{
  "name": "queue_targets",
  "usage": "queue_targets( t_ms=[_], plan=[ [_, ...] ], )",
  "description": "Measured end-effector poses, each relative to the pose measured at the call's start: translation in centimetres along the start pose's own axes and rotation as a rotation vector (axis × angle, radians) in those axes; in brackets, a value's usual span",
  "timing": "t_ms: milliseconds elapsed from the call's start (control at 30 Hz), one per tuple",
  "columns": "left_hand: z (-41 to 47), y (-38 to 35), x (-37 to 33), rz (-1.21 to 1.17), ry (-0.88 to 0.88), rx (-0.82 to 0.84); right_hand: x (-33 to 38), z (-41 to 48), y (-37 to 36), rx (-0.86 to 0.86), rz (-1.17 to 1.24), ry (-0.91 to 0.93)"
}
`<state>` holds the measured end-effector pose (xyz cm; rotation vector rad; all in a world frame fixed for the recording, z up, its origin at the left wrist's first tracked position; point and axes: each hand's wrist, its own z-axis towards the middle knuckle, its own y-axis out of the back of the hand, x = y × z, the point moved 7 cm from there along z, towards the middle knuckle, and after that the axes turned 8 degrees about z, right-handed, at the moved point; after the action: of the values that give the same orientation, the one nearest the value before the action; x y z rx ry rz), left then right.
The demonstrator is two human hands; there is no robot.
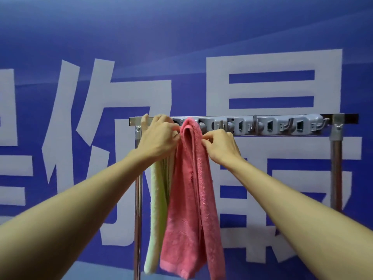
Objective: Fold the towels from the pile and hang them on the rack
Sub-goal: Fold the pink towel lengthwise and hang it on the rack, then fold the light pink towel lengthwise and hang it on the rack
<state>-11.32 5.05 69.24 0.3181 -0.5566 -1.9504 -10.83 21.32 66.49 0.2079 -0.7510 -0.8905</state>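
Note:
A folded pink towel (191,209) hangs from the grey rack (272,126), draped over a holder near the rack's left end. My left hand (159,138) pinches the towel's top at its left side. At the right side of the fold my right hand (220,146) pinches the cloth too. Just left of the pink one hangs a pale green towel (156,209), partly hidden behind my left wrist and the pink cloth. The pile of towels is out of sight.
The rack's grey strip carries several slots and metal hooks (254,121) to the right of the towels. It sits on a metal bar held by two upright poles (336,168). A blue wall with large white characters (272,81) stands close behind.

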Motion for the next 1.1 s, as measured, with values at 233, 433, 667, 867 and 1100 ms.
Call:
queue_targets(
  t_ms=[233,433,667,867,1100],
  plan=[
    [-8.5,3.3,-2.5,-0.253,0.141,-0.081,-2.3,-5.3,2.8,0.216,0.0,-0.132],
    [-16.7,0.8,-7.2,-0.581,0.258,0.303,-3.3,-13.3,4.8,0.47,-0.039,-0.171],
    [-27.7,-6.5,-10.7,-0.749,0.402,0.705,-9.4,-24.0,3.0,0.72,-0.034,-0.292],
    [-37.3,-14.2,-12.4,-0.69,0.391,1.011,-18.1,-31.6,-2.5,0.853,0.009,-0.434],
    [-49.3,-23.1,-13.4,-0.729,0.471,1.294,-29.0,-41.2,-9.7,0.922,0.069,-0.664]
  ],
)
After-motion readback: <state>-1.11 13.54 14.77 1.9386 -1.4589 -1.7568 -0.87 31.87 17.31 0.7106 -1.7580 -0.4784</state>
